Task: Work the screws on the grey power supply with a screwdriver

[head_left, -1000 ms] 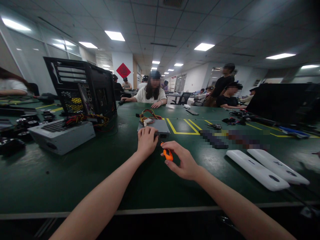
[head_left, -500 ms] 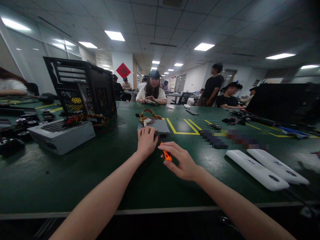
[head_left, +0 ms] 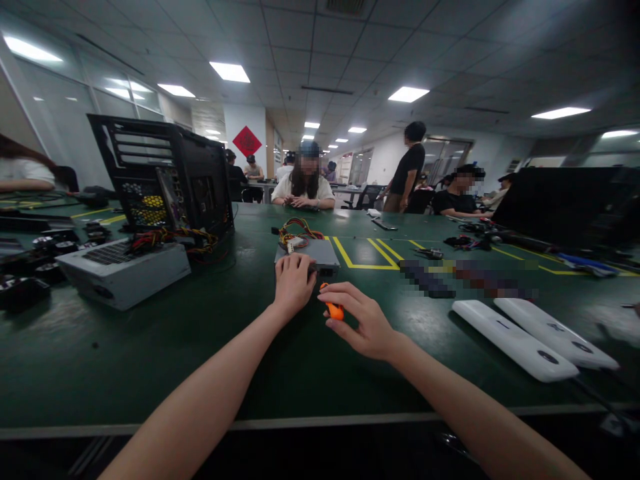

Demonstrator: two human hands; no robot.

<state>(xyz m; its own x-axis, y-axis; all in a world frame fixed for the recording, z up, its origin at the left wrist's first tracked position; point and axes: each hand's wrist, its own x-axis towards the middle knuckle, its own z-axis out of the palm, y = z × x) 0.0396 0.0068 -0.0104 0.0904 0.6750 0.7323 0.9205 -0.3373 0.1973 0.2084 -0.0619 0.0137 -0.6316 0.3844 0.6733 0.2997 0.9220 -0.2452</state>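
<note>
In the middle of the green table lies a small grey power supply unit point(head_left: 327, 252) with a bundle of coloured wires and a white connector on top. My left hand point(head_left: 295, 283) grips its near left part, with the fingers bent over the top and front edge. Just right of it, my right hand point(head_left: 363, 319) is closed around an orange screwdriver point(head_left: 335, 311), held between thumb and fingers. The fingers cover part of the handle, and the tip is hard to make out near the unit's front face.
A black computer case point(head_left: 165, 180) stands at the left behind a larger grey power supply point(head_left: 130, 273). On the right lie two white power banks point(head_left: 515, 340), a pair of pliers point(head_left: 429, 253) and a dark monitor point(head_left: 565, 207). A person point(head_left: 305, 180) sits across the table.
The orange screwdriver has turned slightly within my right hand's fingers. My left hand stays on the power supply unit. A standing person in the background has moved left.
</note>
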